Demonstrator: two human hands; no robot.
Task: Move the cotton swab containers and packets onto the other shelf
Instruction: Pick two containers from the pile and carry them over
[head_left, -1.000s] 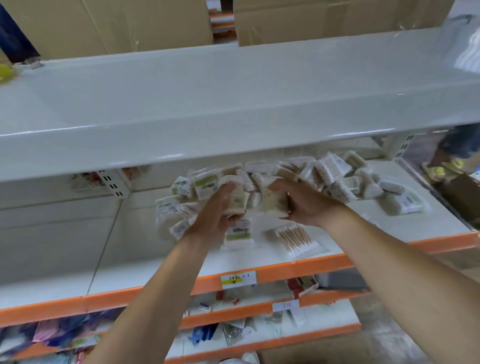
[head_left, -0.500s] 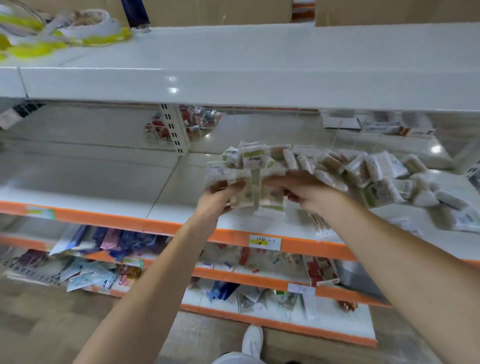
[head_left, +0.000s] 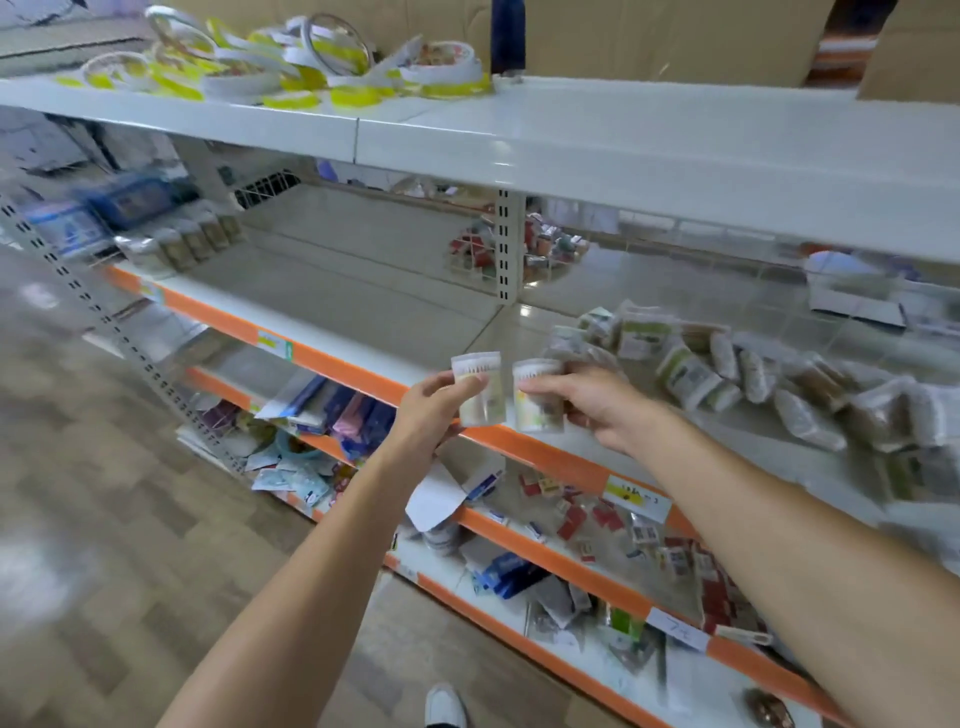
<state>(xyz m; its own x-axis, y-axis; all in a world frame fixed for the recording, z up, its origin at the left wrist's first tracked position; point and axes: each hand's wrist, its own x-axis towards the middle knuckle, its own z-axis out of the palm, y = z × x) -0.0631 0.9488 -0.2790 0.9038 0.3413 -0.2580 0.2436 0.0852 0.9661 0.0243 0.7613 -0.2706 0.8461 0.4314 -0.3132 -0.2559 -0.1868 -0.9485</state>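
Reaching fwd from the bottom edge, both forearms run up to the mid shelf (head_left: 587, 462); L hand (head_left: 423, 415) has its fingers (head_left: 470, 382) curled round a clear swab container (head_left: 480, 389), thumb pressed on the front near the top; R hand (head_left: 597, 410) grips a 2nd swab container (head_left: 537, 395) the same way, fingers (head_left: 535, 385) pinching its side; the two tubs sit upright, just beside each other w/ a thin gap, held above the shelf's orange front lip, not resting on it; below the fingers, lower shelves hold jumbled small boxes and blue packs, too blurred to name; a white shoe (head_left: 444, 706) shows at the bottom edge; right of and beyond the R fingers, a heap of swab packets (head_left: 737, 374) lies on the mid shelf; left of and beyond the L fingers that shelf runs bare to a row of small jars (head_left: 192, 244); well above the fingers, the top shelf (head_left: 649, 140) carries white-and-yellow tape rolls (head_left: 311, 67); cardboard boxes (head_left: 649, 36) stand behind.
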